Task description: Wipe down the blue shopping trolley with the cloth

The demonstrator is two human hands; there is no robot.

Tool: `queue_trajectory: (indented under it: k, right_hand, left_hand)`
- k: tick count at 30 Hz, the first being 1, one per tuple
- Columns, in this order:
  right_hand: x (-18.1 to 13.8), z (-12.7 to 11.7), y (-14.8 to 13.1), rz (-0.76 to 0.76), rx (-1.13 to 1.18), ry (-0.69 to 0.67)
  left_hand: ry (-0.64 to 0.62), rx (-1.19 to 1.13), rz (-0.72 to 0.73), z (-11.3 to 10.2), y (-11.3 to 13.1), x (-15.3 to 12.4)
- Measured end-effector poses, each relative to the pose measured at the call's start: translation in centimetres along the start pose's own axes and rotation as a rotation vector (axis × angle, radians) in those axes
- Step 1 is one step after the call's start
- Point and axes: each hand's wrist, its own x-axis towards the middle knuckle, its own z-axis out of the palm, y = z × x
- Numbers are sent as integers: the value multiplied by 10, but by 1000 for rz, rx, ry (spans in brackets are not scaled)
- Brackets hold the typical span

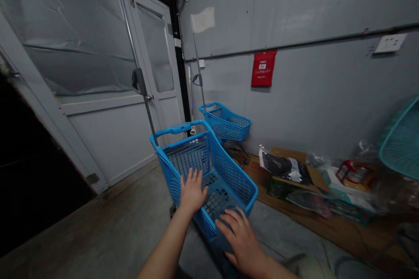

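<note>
Your left hand (pixel 192 192) and right hand (pixel 240 239), fingers spread and empty, sit about the near end of the blue latticed plastic cart (pixel 233 173), apparently to steady it; contact unclear.

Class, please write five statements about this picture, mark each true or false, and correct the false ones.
1. The near cart and the far cart are both blue. True.
2. The red pouch hangs on a door. False: it hangs on the wall.
3. The left hand grips the near cart's handle. False: it is open, apart from the handle.
4. A white flag tops the far cart's pole. True.
5. The right hand is closer to the near cart than to the far cart. True.
</note>
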Motion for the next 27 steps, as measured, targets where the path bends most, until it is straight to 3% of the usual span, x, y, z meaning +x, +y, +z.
queue_trajectory:
  k: [2, 5, 8, 11, 16, 22, 27]
  right_hand:
    - [3, -4, 7, -85, -16, -76]
    - [5, -31, 46, -160, -63, -164]
    - [7, -61, 88, -144, -138, -170]
    - [10, -77, 105, -126, -180, -167]
    - [6, -73, 89, -107, -166, -154]
    - [-12, -51, 52, -76, -118, -97]
    - [-22, -40, 20, -225, -107, -93]
  left_hand:
    - [-38, 7, 24, -3, -14, -1]
    - [-73, 5, 41, -6, -29, -2]
    - [-88, -9, 54, -5, -31, -1]
    - [-85, -26, 56, -1, -26, 2]
    - [-83, -35, 79, 1, -23, 2]
    - [-93, -5, 125, -8, -42, 4]
    - [-9, 60, -20, -16, -41, 5]
